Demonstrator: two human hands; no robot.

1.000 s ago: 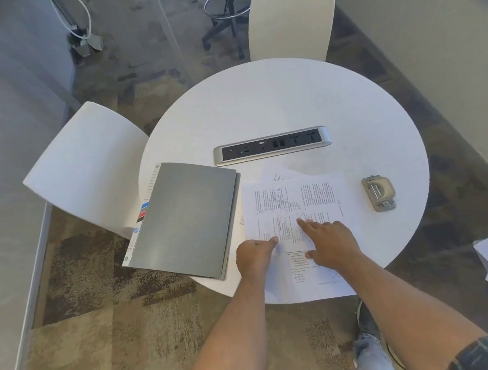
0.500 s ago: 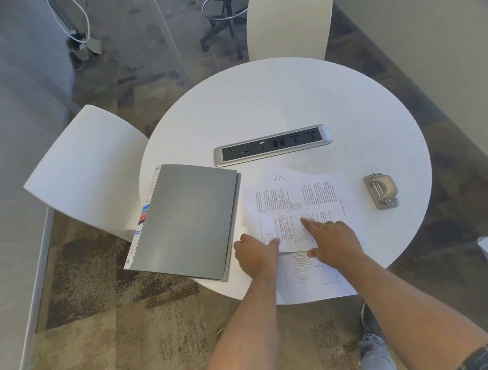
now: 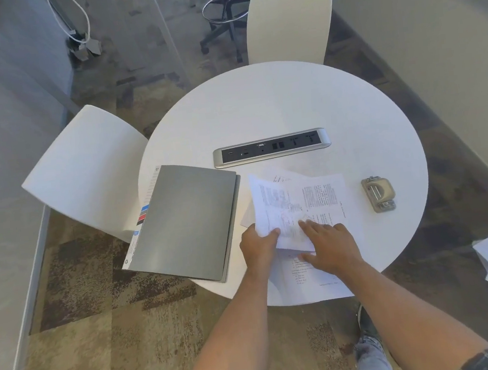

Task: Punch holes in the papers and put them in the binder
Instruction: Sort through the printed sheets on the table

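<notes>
Left hand: the left hand [image 3: 259,247] is clamped on the near left edge of a printed white sheet [image 3: 278,211], thumb on top and the other fingers hidden beneath, lifting that edge off the pile.
Closed grey binder: the flat grey binder [image 3: 189,220] with coloured index tabs along its left side lies just left of the left hand, its near corner hanging over the surface's edge; it is not yet opened.
Printed white papers: the loose pile [image 3: 322,201] lies on the round white surface [image 3: 288,103] between binder and punch, and its lowest sheet overhangs the near rim.
Right hand: the right hand [image 3: 330,246] lies flat, fingers spread apart, pressing the pile down; it grips nothing.
Metal hole punch: the small beige-grey punch [image 3: 378,193] stands well right of both hands, untouched.
Step in hand: gathering or separating sheets, as I judge it; no punching has begun.
Next move: likely squaring the sheets, then carrying one edge right into the punch's slot, which calls for aligned edges.
</notes>
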